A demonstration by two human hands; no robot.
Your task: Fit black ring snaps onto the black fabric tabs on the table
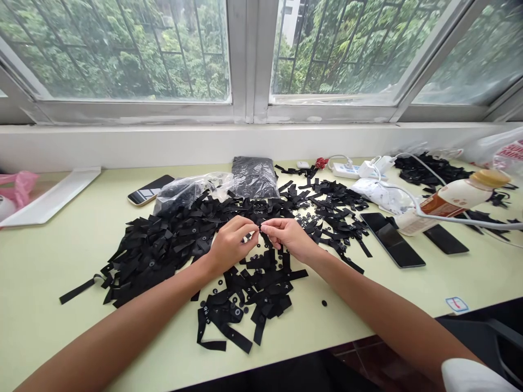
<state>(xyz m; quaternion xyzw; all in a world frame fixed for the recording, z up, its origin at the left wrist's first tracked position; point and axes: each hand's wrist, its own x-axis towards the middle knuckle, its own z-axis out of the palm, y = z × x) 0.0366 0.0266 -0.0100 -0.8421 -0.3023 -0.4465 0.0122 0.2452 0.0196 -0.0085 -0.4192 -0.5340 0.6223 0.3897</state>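
Head view: left hand [231, 239] and right hand [286, 235] meet fingertip to fingertip — fingers pinched on a small black strap piece [260, 228] (mostly hidden) — above the strap pile [163, 245] on the surface [61, 261].

- I see my left hand [230, 241] and right hand [286, 237] meet fingertip to fingertip, pinching a black strap [260, 227].
- Black strap pile [163, 245] covers the pale green table [49, 261].
- Two phones [392, 239] and a bottle [449, 201] lie to my right.
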